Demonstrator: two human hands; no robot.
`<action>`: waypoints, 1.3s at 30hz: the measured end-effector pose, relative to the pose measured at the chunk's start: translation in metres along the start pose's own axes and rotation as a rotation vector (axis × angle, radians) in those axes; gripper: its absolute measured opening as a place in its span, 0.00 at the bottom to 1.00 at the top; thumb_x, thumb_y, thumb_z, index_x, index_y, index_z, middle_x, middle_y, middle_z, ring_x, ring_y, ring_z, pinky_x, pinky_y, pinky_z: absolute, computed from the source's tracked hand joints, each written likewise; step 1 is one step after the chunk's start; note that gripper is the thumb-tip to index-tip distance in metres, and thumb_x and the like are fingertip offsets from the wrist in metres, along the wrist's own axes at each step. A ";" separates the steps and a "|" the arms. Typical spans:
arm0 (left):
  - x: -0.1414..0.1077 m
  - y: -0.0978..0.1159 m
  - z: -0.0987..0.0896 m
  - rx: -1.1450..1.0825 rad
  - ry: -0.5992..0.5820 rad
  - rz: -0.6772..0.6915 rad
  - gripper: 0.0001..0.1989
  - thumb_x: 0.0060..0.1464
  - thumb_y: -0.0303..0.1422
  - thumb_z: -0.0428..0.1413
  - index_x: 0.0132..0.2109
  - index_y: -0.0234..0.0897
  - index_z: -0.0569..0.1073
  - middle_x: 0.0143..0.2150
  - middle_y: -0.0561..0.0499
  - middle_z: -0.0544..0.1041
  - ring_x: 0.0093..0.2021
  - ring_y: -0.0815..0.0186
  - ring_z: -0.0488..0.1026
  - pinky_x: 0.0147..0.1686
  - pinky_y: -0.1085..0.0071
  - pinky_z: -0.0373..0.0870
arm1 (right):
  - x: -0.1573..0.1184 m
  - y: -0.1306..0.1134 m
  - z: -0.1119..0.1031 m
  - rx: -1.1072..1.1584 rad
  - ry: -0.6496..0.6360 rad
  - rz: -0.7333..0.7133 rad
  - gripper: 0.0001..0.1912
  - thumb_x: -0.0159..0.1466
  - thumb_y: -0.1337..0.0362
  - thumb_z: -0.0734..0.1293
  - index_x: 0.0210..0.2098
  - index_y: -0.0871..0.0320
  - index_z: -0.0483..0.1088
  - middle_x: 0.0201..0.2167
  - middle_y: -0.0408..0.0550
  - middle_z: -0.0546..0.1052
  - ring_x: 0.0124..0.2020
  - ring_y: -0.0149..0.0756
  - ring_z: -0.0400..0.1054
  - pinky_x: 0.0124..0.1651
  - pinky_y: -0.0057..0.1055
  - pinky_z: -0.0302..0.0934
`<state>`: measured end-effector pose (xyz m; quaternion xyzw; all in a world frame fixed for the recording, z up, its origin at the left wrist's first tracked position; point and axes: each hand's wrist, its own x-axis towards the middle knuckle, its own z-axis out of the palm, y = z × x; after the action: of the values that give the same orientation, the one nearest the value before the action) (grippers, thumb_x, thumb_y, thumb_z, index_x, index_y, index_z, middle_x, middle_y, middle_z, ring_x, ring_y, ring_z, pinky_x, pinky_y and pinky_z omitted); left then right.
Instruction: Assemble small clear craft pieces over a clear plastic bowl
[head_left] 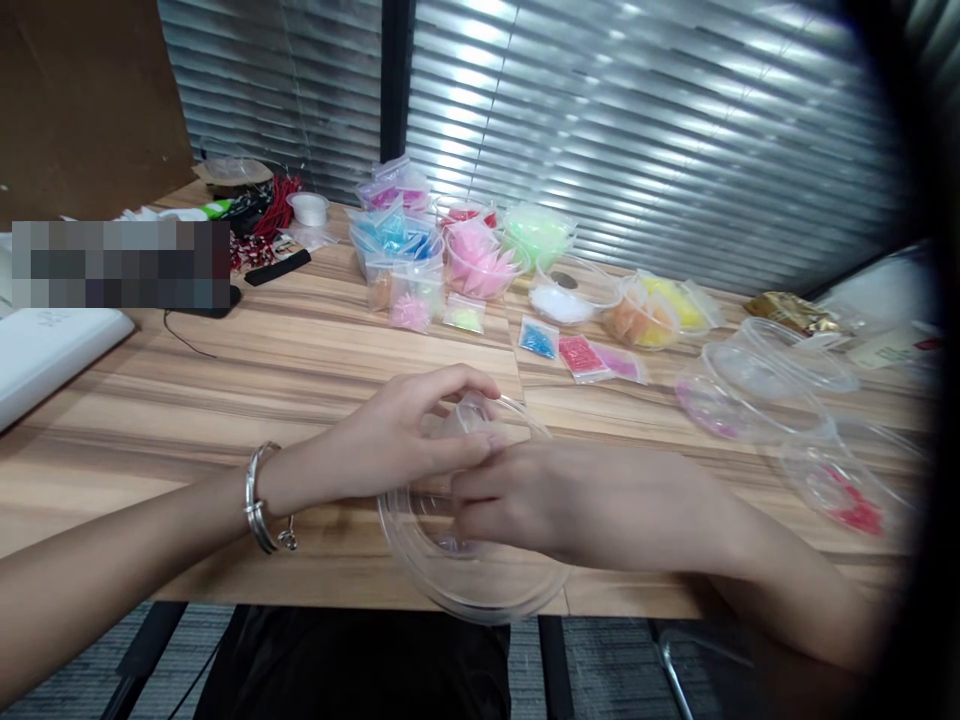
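Note:
A clear round plastic bowl (480, 600) stands at the table's front edge, below both hands. My left hand (420, 430) curves over its back left side, with fingers bent round a small clear plastic piece, perhaps a bag or cup (469, 412). My right hand (525, 500) is over the bowl's right side, its fingers curled and meeting the left thumb. What the right fingers pinch, if anything, is hidden. Something small and pale purple (456, 545) shows at the bottom of the bowl.
Bags and bowls of coloured pieces, among them pink (480, 262), green (537, 236) and orange (639, 318), line the table's back. Small packets (539, 340) lie before them. Clear bowls (780, 400) stand at right, a white device (56, 350) at left.

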<state>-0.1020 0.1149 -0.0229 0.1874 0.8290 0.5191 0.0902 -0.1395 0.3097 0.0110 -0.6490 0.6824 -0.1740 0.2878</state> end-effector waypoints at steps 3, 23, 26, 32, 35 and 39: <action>0.000 -0.001 0.000 -0.007 -0.005 0.007 0.20 0.57 0.45 0.56 0.54 0.43 0.69 0.53 0.54 0.73 0.55 0.65 0.69 0.53 0.71 0.66 | -0.004 -0.008 -0.018 0.021 -0.123 -0.150 0.13 0.69 0.73 0.57 0.43 0.65 0.73 0.41 0.50 0.74 0.43 0.29 0.67 0.45 0.24 0.62; 0.001 0.001 0.000 -0.014 -0.013 0.013 0.19 0.58 0.45 0.55 0.51 0.39 0.69 0.49 0.51 0.74 0.50 0.63 0.71 0.49 0.69 0.67 | -0.012 0.012 -0.039 -0.221 0.491 -0.011 0.10 0.68 0.66 0.63 0.41 0.61 0.76 0.40 0.50 0.76 0.40 0.31 0.70 0.42 0.26 0.63; 0.001 0.000 0.001 -0.011 -0.012 0.027 0.19 0.58 0.45 0.54 0.51 0.39 0.69 0.50 0.51 0.74 0.50 0.63 0.71 0.49 0.69 0.67 | -0.012 0.014 -0.040 -0.214 0.462 0.001 0.09 0.68 0.66 0.63 0.41 0.61 0.75 0.41 0.50 0.76 0.41 0.31 0.71 0.43 0.26 0.63; 0.000 -0.001 0.000 -0.034 -0.021 0.026 0.19 0.58 0.45 0.54 0.51 0.40 0.69 0.50 0.52 0.74 0.51 0.65 0.71 0.50 0.70 0.66 | -0.011 0.016 -0.040 -0.149 0.416 0.023 0.08 0.67 0.67 0.63 0.43 0.61 0.73 0.40 0.48 0.76 0.40 0.30 0.70 0.43 0.26 0.62; 0.001 -0.001 0.000 -0.047 -0.018 0.040 0.18 0.58 0.44 0.55 0.51 0.40 0.69 0.51 0.52 0.74 0.52 0.65 0.71 0.51 0.71 0.66 | -0.010 0.014 -0.039 -0.133 0.411 0.047 0.06 0.67 0.68 0.63 0.41 0.61 0.71 0.38 0.46 0.76 0.38 0.28 0.69 0.41 0.25 0.61; 0.001 0.000 0.000 -0.058 -0.026 0.044 0.17 0.59 0.44 0.55 0.51 0.40 0.69 0.52 0.51 0.73 0.53 0.65 0.70 0.52 0.70 0.66 | -0.009 0.012 -0.038 -0.141 0.395 0.043 0.05 0.66 0.70 0.64 0.41 0.60 0.72 0.37 0.44 0.75 0.38 0.26 0.68 0.40 0.23 0.60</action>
<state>-0.1029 0.1156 -0.0229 0.2096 0.8081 0.5423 0.0946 -0.1729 0.3148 0.0350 -0.6060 0.7498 -0.2435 0.1057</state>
